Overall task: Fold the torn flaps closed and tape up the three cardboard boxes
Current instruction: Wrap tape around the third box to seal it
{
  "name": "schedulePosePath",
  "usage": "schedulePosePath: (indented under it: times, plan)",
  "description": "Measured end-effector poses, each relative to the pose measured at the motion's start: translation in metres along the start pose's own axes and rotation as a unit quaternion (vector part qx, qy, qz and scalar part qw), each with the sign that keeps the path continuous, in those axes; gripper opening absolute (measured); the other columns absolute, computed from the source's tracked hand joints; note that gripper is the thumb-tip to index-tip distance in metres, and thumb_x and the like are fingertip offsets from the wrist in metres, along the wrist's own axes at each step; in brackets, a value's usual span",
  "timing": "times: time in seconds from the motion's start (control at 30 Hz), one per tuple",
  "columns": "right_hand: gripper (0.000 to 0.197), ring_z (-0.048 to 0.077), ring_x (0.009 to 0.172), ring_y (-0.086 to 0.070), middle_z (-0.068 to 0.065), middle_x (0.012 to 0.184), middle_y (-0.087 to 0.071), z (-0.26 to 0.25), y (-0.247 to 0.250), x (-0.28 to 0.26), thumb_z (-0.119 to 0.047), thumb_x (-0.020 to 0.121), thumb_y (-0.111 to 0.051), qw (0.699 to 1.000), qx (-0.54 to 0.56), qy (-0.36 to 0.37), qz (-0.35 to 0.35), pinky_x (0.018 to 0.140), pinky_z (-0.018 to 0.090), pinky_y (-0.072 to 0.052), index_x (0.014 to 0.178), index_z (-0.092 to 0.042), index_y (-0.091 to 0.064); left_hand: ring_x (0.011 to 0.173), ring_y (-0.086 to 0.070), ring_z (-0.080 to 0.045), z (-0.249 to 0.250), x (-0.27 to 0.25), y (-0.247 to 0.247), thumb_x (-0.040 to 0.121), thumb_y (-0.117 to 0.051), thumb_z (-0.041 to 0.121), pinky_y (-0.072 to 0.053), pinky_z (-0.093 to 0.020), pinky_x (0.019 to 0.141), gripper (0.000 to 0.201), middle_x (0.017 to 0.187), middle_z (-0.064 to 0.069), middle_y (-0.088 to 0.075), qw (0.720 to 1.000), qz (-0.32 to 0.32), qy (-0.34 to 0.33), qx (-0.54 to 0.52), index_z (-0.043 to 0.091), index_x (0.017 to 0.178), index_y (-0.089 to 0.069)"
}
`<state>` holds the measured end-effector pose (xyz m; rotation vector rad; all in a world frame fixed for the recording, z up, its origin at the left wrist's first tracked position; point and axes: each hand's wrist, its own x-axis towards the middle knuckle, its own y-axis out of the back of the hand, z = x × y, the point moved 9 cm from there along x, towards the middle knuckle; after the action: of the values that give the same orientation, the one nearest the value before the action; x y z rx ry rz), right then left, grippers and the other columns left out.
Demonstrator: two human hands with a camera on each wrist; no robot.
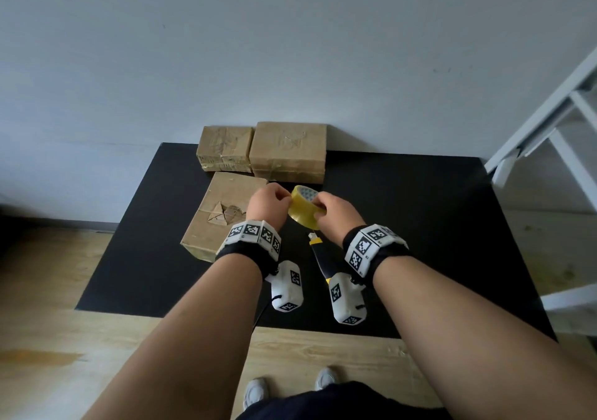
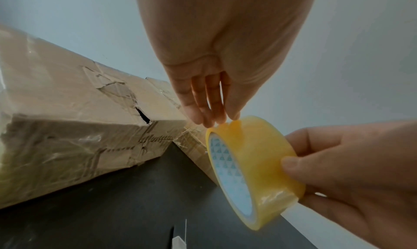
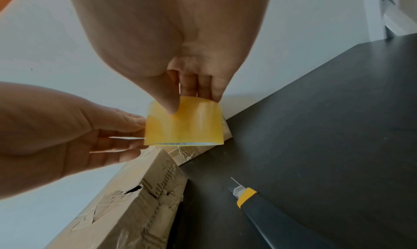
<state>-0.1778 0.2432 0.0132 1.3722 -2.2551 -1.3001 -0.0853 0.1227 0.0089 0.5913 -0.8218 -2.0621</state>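
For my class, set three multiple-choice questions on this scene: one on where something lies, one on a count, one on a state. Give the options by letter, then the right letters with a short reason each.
1. Where does the knife lie?
A. On the black mat, below the hands
B. On top of a box
C. On the wooden floor

2. How many cardboard boxes are on the mat?
A. Two
B. Three
C. Five

3. What is the state of the tape roll?
A. Lying flat on the mat
B. Held up between both hands
C. Resting on a box

Answers:
1. A: the knife rests on the mat, beside the near box.
2. B: two boxes stand by the wall and one lies nearer.
3. B: the right hand grips the roll, and the left hand touches its rim with its fingertips.
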Motion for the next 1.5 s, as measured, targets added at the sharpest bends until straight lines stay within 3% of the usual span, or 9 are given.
schedulePosePath:
  times: [0.23, 0.43, 0.6, 0.83, 1.0, 1.1, 1.2, 1.33, 1.5]
  plan:
    - [0.029, 0.023, 0.108, -0.059, 0.009, 0.121, -0.06, -0.005, -0.005, -0.005, -0.02, 0.102, -0.044, 1.0, -0.014, 0.015, -0.01, 0.093, 0.041, -0.049, 0.129, -0.013, -0.051, 0.084, -0.056, -0.016, 0.006, 0.0, 0.008, 0.091, -0.056, 0.015, -0.046, -0.029, 0.073, 0.011, 0.088, 0.002, -0.06, 1.0, -0.007, -0.009, 0.02, 0.016, 0.095, -0.066]
    - [0.031, 0.025, 0.106, -0.058, 0.009, 0.118, -0.059, -0.009, -0.01, -0.008, -0.025, 0.102, -0.041, 1.0, -0.01, -0.011, -0.022, 0.091, 0.042, -0.048, 0.128, -0.011, -0.05, 0.085, -0.058, -0.018, 0.004, 0.0, 0.011, 0.091, -0.056, 0.014, -0.046, -0.03, 0.074, 0.012, 0.089, 0.0, -0.062, 0.999, -0.028, -0.025, 0.017, 0.012, 0.097, -0.066]
    - [0.032, 0.025, 0.103, -0.058, 0.011, 0.114, -0.06, -0.012, -0.004, -0.001, -0.031, 0.104, -0.037, 0.999, 0.001, -0.046, 0.012, 0.086, 0.039, -0.046, 0.122, -0.009, -0.052, 0.083, -0.062, -0.02, 0.009, 0.005, 0.016, 0.089, -0.057, 0.014, -0.053, -0.035, 0.076, 0.008, 0.09, -0.003, -0.067, 0.997, -0.049, -0.053, -0.005, 0.015, 0.092, -0.065]
    - [0.035, 0.023, 0.093, -0.06, 0.007, 0.101, -0.061, -0.022, -0.006, 0.007, -0.042, 0.101, -0.043, 0.995, 0.011, -0.096, 0.04, 0.08, 0.038, -0.049, 0.11, -0.011, -0.057, 0.082, -0.065, -0.021, 0.005, 0.016, 0.034, 0.088, -0.058, 0.013, -0.056, -0.037, 0.078, 0.009, 0.083, -0.002, -0.068, 0.993, -0.083, -0.08, -0.025, 0.015, 0.084, -0.066]
    - [0.027, 0.018, 0.083, -0.058, 0.001, 0.093, -0.059, -0.021, -0.005, 0.004, -0.042, 0.096, -0.052, 0.99, 0.015, -0.124, 0.073, 0.073, 0.036, -0.048, 0.106, -0.016, -0.052, 0.079, -0.065, -0.021, 0.013, 0.022, 0.043, 0.089, -0.059, 0.013, -0.056, -0.038, 0.078, 0.017, 0.078, 0.001, -0.066, 0.985, -0.118, -0.122, -0.029, 0.024, 0.075, -0.059]
    - [0.023, 0.014, 0.086, -0.056, -0.006, 0.098, -0.058, -0.032, -0.002, 0.004, -0.036, 0.095, -0.056, 0.99, 0.023, -0.097, 0.095, 0.073, 0.031, -0.046, 0.115, -0.023, -0.057, 0.08, -0.064, -0.019, 0.008, 0.023, 0.044, 0.09, -0.058, 0.014, -0.052, -0.032, 0.073, 0.014, 0.081, 0.001, -0.066, 0.985, -0.112, -0.13, -0.024, 0.023, 0.078, -0.059]
    - [0.017, 0.014, 0.088, -0.059, -0.004, 0.099, -0.065, -0.041, -0.003, 0.009, -0.033, 0.093, -0.06, 0.989, 0.031, -0.108, 0.095, 0.072, 0.029, -0.045, 0.104, -0.023, -0.069, 0.083, -0.062, -0.016, 0.001, 0.025, 0.048, 0.09, -0.059, 0.015, -0.048, -0.027, 0.073, 0.01, 0.085, 0.002, -0.066, 0.984, -0.104, -0.139, -0.031, 0.022, 0.083, -0.061]
    - [0.015, 0.018, 0.091, -0.063, -0.001, 0.096, -0.068, -0.047, -0.01, 0.013, -0.032, 0.092, -0.061, 0.984, 0.038, -0.136, 0.11, 0.077, 0.031, -0.049, 0.097, -0.021, -0.071, 0.085, -0.061, -0.011, -0.011, 0.03, 0.057, 0.09, -0.061, 0.017, -0.046, -0.025, 0.074, 0.01, 0.089, 0.005, -0.069, 0.984, -0.103, -0.138, -0.048, 0.022, 0.085, -0.069]
    - [0.018, 0.022, 0.086, -0.065, 0.002, 0.09, -0.069, -0.06, -0.027, 0.018, -0.027, 0.093, -0.058, 0.982, 0.005, -0.155, 0.105, 0.069, 0.03, -0.047, 0.093, -0.016, -0.073, 0.099, -0.063, -0.012, -0.04, 0.028, 0.06, 0.096, -0.053, 0.02, -0.051, -0.03, 0.088, 0.024, 0.108, 0.005, -0.071, 0.986, -0.109, -0.115, -0.054, 0.024, 0.108, -0.073]
